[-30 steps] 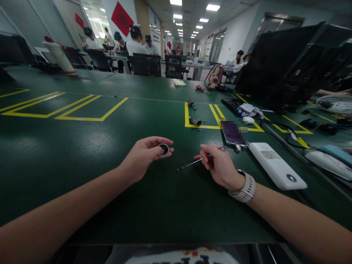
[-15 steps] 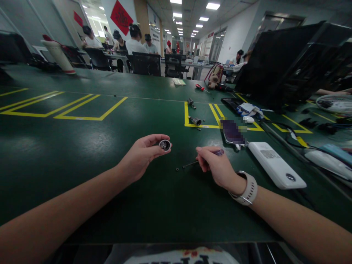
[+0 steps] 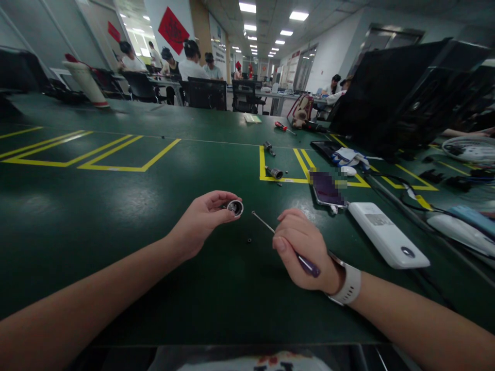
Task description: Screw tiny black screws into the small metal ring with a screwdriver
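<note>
My left hand is closed on a small round metal part, pinched between thumb and fingertips with its open face toward me, just above the green table. My right hand is closed around a thin screwdriver with a purple handle. Its metal shaft points up and left, with the tip a short way right of the round part. A tiny black screw lies on the table between my hands.
A phone and a white power bank lie right of my right hand. Small metal cylinders sit inside a yellow-taped square. A red-handled screwdriver, cables, and a black case lie farther right. People sit at distant tables.
My right hand lifted the screwdriver off the table and swung its tip up toward the round part. My left hand turned the part slightly and kept its place.
</note>
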`<action>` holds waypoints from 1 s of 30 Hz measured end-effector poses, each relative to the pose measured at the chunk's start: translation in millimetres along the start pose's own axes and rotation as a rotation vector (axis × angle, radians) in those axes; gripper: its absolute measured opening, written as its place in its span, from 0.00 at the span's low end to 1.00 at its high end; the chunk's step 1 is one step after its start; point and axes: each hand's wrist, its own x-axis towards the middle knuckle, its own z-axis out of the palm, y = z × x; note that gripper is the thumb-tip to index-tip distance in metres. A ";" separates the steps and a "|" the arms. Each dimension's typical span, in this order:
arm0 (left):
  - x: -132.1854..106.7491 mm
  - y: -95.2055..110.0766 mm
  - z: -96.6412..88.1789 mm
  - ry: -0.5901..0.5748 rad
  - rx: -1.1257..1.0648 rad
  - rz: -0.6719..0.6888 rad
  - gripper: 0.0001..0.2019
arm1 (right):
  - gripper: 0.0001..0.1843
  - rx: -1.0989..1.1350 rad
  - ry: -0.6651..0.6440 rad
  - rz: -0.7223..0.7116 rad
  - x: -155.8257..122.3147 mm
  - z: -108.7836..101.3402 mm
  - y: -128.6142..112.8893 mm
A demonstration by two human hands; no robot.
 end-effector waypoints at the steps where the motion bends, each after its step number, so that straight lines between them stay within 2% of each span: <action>1: -0.4 -0.2 0.8 0.001 0.017 0.007 0.16 | 0.09 0.007 -0.011 -0.024 0.3 -0.3 -1.7; 5: -3.2 -0.3 5.1 -0.014 0.072 0.031 0.15 | 0.08 0.014 -0.072 -0.037 1.7 1.5 -5.5; 15: -9.2 -0.7 8.5 -0.086 0.123 0.047 0.14 | 0.09 -0.011 -0.130 0.014 3.7 6.3 -4.8; 24: -9.9 -2.3 8.7 -0.024 0.149 0.078 0.09 | 0.08 -0.080 -0.156 -0.076 1.4 8.9 -9.0; 30: -10.6 -3.4 10.1 -0.027 0.125 0.067 0.09 | 0.08 -0.097 -0.170 -0.054 2.1 8.1 -13.9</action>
